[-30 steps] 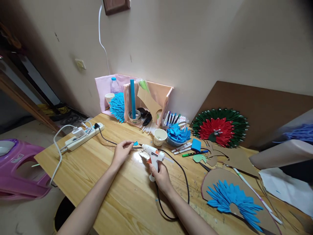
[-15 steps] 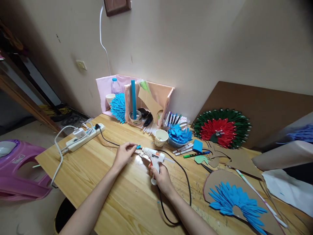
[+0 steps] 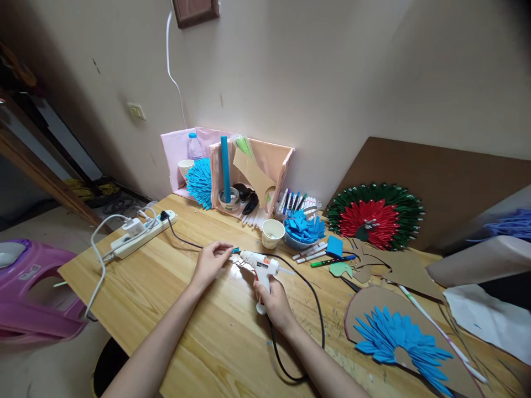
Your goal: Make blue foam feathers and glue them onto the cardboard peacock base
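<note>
My right hand is wrapped round the handle of a white hot glue gun, its nozzle pointing left. A clear glue stick pokes out of the gun's back end. Between the fingertips of my left hand is a small blue paper piece, right at the nozzle; whether the two touch I cannot tell. The gun's black cord loops round on the right. At the lower right, a rounded cardboard piece carries a fan of blue paper petals.
Behind the gun stand a paper cup and a bowl of blue paper pieces. Markers lie to their right. A power strip sits at the left edge. Pink organiser boxes and a red-and-green petal piece line the wall.
The view has shifted very slightly. Both hands keep nearly the same pose, with the blue paper piece still by the nozzle.
</note>
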`<state>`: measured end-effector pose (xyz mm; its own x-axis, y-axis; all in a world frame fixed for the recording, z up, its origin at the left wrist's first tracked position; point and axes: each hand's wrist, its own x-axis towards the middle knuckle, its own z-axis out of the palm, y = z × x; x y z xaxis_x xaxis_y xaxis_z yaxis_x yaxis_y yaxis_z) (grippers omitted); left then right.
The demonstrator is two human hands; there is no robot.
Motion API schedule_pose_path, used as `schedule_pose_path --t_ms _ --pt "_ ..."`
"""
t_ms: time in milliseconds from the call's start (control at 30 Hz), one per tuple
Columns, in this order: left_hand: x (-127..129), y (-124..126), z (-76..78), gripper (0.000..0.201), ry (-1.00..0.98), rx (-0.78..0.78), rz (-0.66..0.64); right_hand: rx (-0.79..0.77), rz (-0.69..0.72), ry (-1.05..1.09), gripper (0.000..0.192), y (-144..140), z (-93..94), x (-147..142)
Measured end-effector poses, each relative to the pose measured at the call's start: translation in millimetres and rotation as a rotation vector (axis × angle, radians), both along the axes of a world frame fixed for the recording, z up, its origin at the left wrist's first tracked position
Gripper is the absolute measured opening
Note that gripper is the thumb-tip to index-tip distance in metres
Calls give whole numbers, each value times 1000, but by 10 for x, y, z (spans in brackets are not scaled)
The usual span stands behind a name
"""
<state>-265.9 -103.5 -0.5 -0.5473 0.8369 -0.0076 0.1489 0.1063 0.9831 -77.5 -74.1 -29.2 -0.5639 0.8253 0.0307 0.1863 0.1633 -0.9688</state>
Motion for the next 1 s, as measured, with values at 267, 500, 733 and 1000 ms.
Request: schedule_pose_path --t_ms 267,500,733,1000 --pt "-3 5 -21 35 -66 -13 -11 7 -20 0 26 -6 7 8" --pt "7 13 28 42 -143 4 31 -16 -40 18 27 -9 25 -3" --pt "-37 20 -17 44 -135 -13 45 -63 -90 60 30 4 31 1" --pt "-15 22 -17 43 -120 -28 20 -51 -29 58 27 11 -25 2"
